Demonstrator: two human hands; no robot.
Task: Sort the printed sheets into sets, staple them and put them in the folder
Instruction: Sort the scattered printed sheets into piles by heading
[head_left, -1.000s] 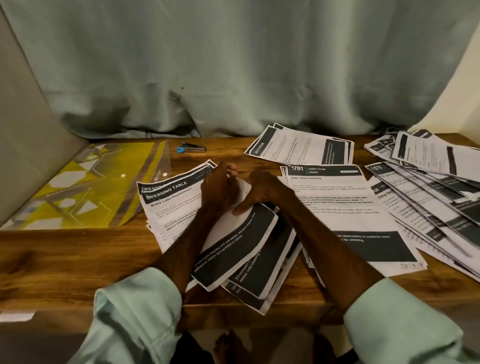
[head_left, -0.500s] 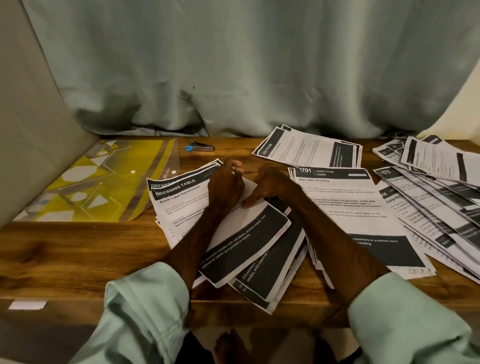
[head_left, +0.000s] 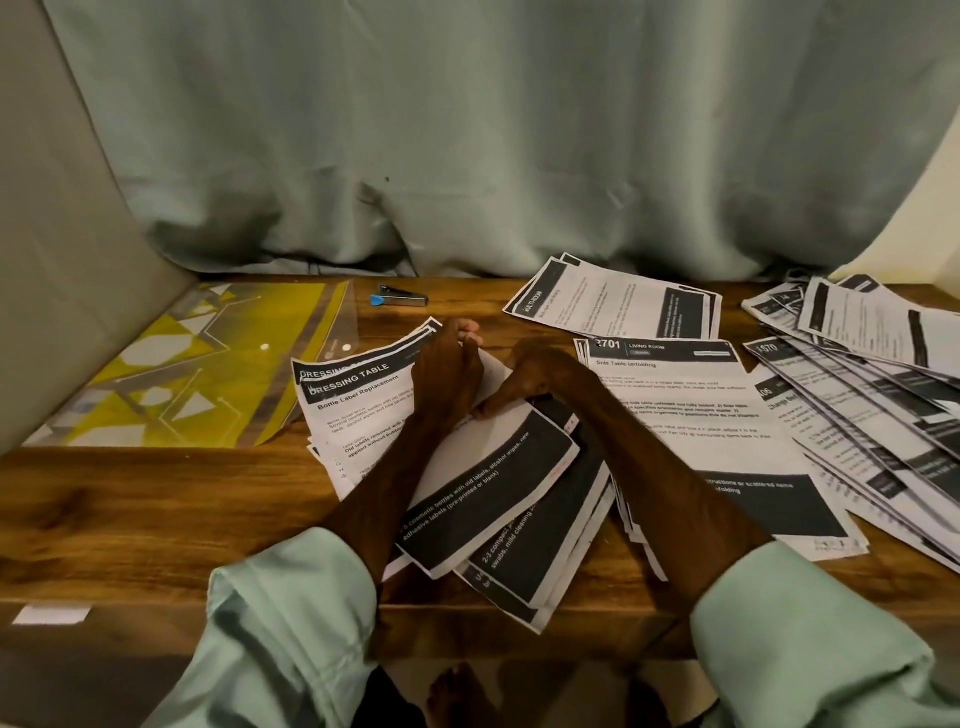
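Left hand (head_left: 449, 374): fingers together on the Dressing Table sheets (head_left: 353, 405); grip cannot be told.
Right hand (head_left: 530, 376): thumb and curled fingers pinch those sheets.
Sheets: fanned at mid bench (head_left: 130, 514).
Folder (head_left: 171, 374): yellow, flat, left of them.
Stapler (head_left: 400, 299): beyond the hands, near the curtain (head_left: 467, 156).
Other piles (head_left: 691, 415): 3, to the right.

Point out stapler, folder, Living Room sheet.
stapler (head_left: 402, 298): head view, middle of its metal body.
folder (head_left: 244, 374): head view, yellow cover, centre.
Living Room sheet (head_left: 696, 415): head view, white text area.
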